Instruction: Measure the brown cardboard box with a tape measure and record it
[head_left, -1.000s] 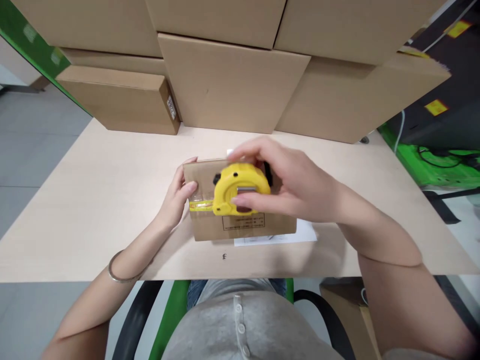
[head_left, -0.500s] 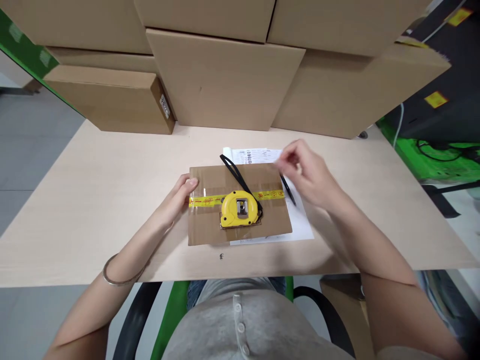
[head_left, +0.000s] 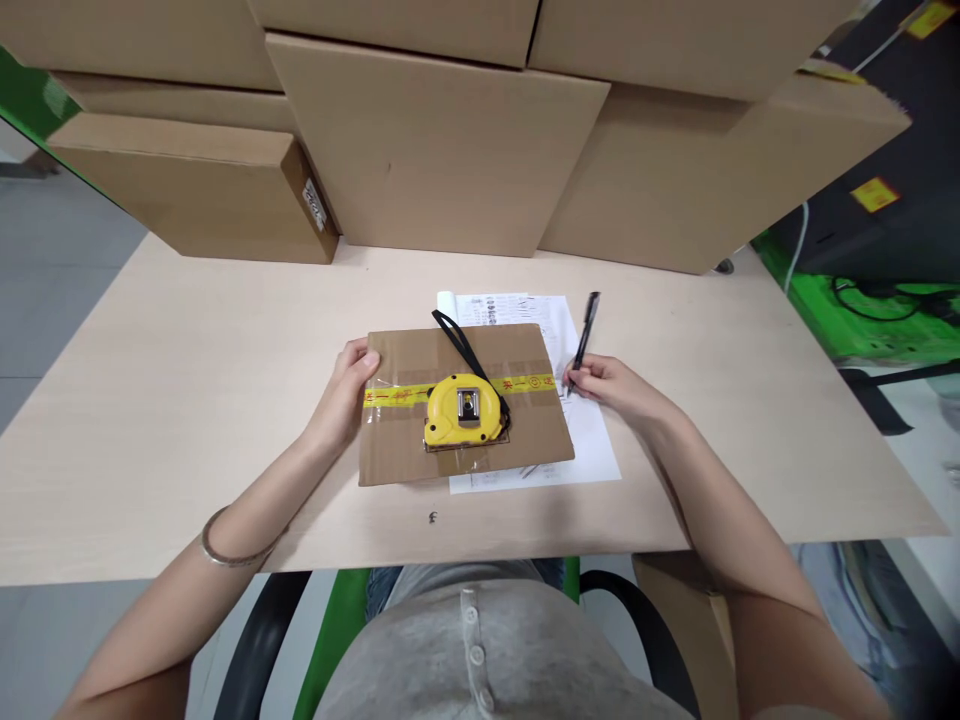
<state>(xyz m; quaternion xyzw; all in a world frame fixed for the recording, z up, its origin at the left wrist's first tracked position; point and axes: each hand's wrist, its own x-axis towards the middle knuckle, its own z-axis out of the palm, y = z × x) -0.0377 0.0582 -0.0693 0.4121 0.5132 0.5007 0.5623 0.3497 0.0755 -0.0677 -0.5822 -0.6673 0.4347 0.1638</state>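
right hand (head_left: pixel 611 385) holds a black pen (head_left: pixel 583 338), tip on the paper (head_left: pixel 592 445) | left hand (head_left: pixel 345 395) flat on the left edge of the small box (head_left: pixel 405 450) | yellow tape measure (head_left: pixel 459 410) sits on the box | box mid table (head_left: pixel 187 380), big boxes (head_left: pixel 442 150) behind

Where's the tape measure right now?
In the head view, the yellow tape measure lies on the taped cardboard box, mid-table, between the left hand and the right hand.
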